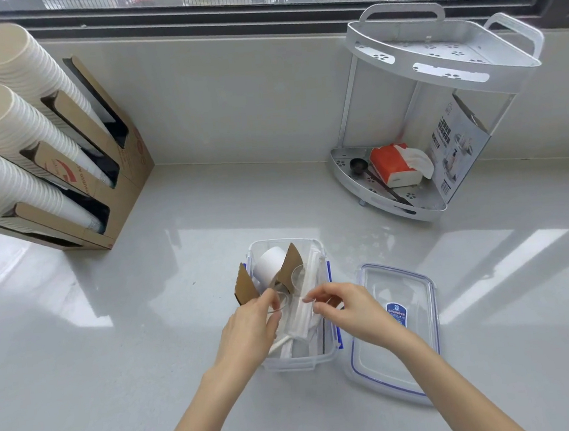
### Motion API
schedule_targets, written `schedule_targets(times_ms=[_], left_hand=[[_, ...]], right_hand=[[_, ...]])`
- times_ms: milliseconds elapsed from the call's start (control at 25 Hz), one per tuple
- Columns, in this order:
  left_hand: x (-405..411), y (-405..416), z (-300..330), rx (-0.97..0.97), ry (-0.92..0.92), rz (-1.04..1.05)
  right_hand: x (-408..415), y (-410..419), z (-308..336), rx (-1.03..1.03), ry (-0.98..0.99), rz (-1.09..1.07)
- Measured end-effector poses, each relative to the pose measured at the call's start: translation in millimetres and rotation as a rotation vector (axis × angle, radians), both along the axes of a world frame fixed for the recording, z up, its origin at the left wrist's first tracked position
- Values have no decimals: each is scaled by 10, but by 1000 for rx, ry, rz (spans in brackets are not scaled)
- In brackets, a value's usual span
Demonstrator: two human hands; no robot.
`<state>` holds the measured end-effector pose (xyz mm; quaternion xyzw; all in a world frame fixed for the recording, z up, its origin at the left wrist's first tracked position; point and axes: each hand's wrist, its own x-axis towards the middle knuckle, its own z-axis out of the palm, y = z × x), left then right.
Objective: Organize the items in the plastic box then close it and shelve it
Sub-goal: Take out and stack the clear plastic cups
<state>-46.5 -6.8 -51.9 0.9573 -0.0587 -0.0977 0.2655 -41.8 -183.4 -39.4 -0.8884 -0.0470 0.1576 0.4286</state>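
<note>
The person is still at the sorting step, I think, with both hands inside the plastic box (299, 360) on the shiny grey desk (116, 350). The left hand (248, 328) has its fingers (272, 297) pinching a thin see-through plastic piece (maybe a spoon, it is hard to tell). The right hand (349, 307) pinches something small and white with its fingers (312, 297), right above the wrapped paper straws (299, 317).

Further in the box sit a smooth white paper cup (269, 263) and two brown cardboard sleeves (246, 285), which stick up over the rim. They likely need to lie flat next, or the lid won't shut.

The clear lid (393, 336) with its blue edge lies just beside the box, to the right. Far back stands the white metal shelf (442, 64), where the box should go.
</note>
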Motion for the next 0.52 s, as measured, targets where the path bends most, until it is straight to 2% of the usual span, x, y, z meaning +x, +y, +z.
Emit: schedule_targets(times_ms=[200, 520], left_hand=[[-110, 106, 51, -153, -74, -3], [-141, 74, 63, -289, -75, -90]], right_hand=[[63, -57, 224, 120, -56, -27], [126, 6, 482, 263, -177, -53]])
